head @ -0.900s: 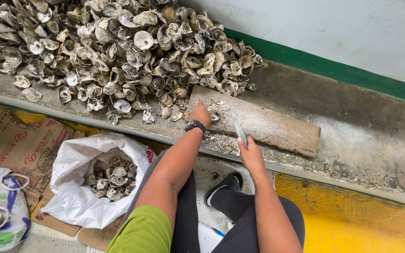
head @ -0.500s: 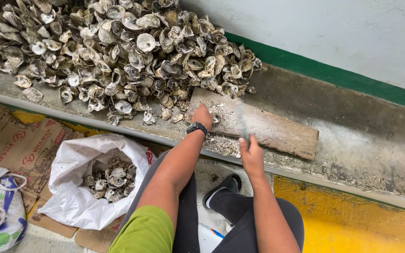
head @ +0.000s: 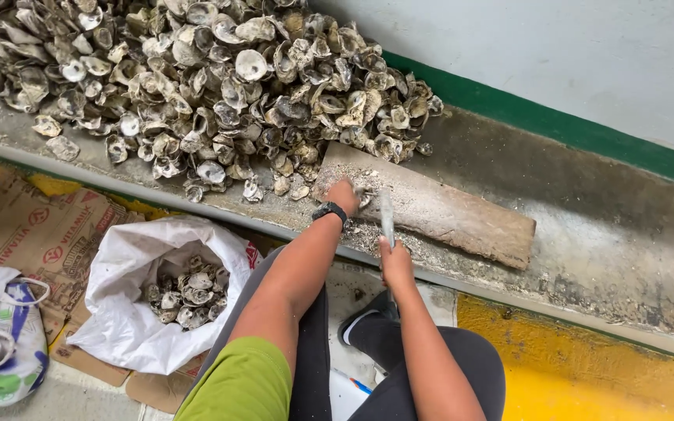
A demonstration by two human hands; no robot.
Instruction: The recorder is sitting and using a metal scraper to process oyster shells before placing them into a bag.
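A view from above is given of a person squatting before a raised concrete ledge (head: 587,226). A single oyster (head: 363,196) is pinned by the left hand (head: 344,195) on a worn wooden plank (head: 446,210), which lies flat on the ledge and is dusted with pale shell grit. The fingers are closed down over the shell, so little of it can be seen. A black wristwatch (head: 329,210) is worn on that wrist. A tool with a narrow, pale blade, probably an oyster knife (head: 387,218), is gripped in the closed right hand (head: 395,261), its tip held just beside the oyster; whether it touches cannot be told.

The oyster is judged to be hard, rough and jagged-edged, fairly heavy for its size, brittle at the lip and likely slippery when wet; it is best held flat under the palm, away from the sharp rim.

A large heap of grey-white oyster shells (head: 196,86), craggy and irregular, is piled behind the plank against a pale wall with a green band (head: 555,121). Below the ledge, a white plastic sack (head: 118,312) holding more oysters is set on flattened cardboard (head: 25,234). Yellow-painted floor (head: 587,374) is seen at right.
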